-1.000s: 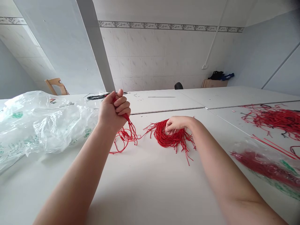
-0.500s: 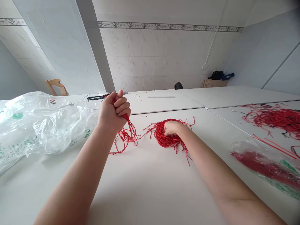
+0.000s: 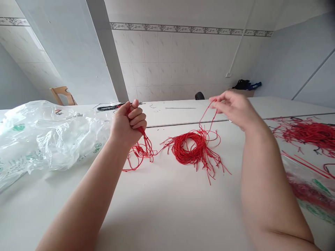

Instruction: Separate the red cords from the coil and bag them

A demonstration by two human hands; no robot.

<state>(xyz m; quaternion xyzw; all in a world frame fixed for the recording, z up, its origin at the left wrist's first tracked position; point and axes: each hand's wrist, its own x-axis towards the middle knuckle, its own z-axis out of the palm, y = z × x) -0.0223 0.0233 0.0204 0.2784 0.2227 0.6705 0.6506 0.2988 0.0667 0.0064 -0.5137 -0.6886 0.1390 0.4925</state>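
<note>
My left hand (image 3: 128, 122) is closed around a bunch of red cords (image 3: 147, 143), raised above the white table. The lower ends of this bunch hang down and spread in loops on the tabletop. A ring-shaped coil of red braided cords (image 3: 180, 155) lies flat in the middle, its knotted ends fanning out to the right. Above and right of the coil, my right hand (image 3: 230, 106) pinches one red cord (image 3: 202, 118) between thumb and fingers. That cord forms a raised loop whose lower part runs down into the coil.
Crumpled clear plastic bags (image 3: 60, 136) cover the table's left side. Black cords (image 3: 107, 108) lie behind my left hand. At right are a heap of red cords (image 3: 311, 132) and a clear bag of red cords (image 3: 309, 191), partly behind my right forearm. A wooden chair (image 3: 62, 94) stands beyond.
My right hand has lifted from inside the coil, up and to the right, drawing a red cord with it. More loose ends now spread at the coil's right. The left hand has barely moved.
</note>
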